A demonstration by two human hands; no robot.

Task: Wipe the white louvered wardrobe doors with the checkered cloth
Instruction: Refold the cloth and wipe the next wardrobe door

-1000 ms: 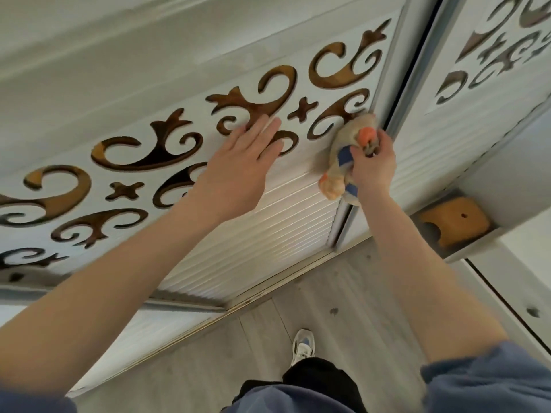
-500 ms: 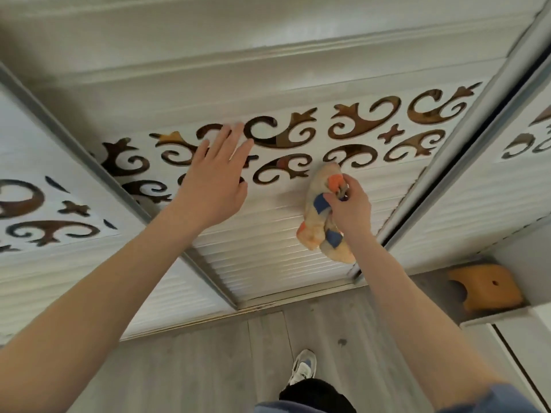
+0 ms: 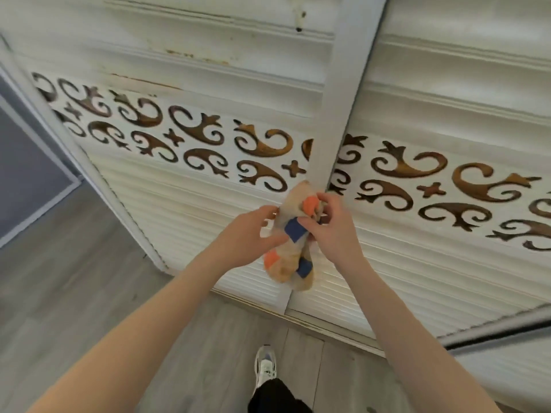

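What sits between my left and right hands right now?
The bunched checkered cloth, in the head view: the right hand grips its upper part and the left hand pinches its side, in front of the wardrobe doors.

One head-worn wide-angle camera is looking forward and steeply down, sitting close to the wardrobe doors [image 3: 179, 210], which are filling the upper frame and leaning away. The left hand [image 3: 247, 234] and right hand [image 3: 331, 231] are reaching in from the bottom edge, meeting on the checkered cloth [image 3: 286, 257] near centre. Grey floor [image 3: 74, 293] and one shoe [image 3: 265, 368] are showing along the bottom.
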